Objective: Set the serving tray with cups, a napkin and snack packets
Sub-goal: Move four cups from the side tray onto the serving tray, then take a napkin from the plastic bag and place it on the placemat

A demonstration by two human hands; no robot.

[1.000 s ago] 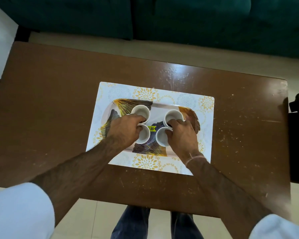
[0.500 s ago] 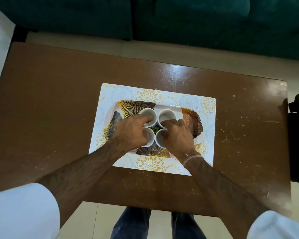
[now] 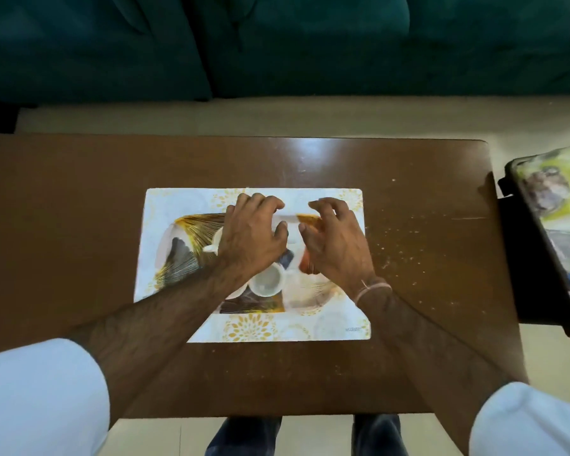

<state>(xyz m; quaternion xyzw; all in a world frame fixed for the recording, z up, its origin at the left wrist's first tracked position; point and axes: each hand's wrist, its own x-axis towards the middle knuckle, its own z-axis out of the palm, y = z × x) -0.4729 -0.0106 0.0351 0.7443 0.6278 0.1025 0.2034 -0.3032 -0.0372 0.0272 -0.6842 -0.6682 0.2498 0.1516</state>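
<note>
tray (image 3: 178, 245) sat on a floral mat, flat, long side left-right; white with gold and dark fan pattern. white cups on it, upright and empty: one fully visible near the front centre (image 3: 266, 280), another's rim showing at left (image 3: 215, 240), the rest hidden or blurred.

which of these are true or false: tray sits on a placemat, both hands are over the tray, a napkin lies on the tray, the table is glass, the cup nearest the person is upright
1. The tray sits on a patterned placemat. True.
2. Both the left hand and the right hand are over the tray. True.
3. A napkin lies on the tray. False: only white cups show there.
4. The table is glass. False: it is brown and opaque, wood-like.
5. The near cup stands upright, mouth up. True.
</note>
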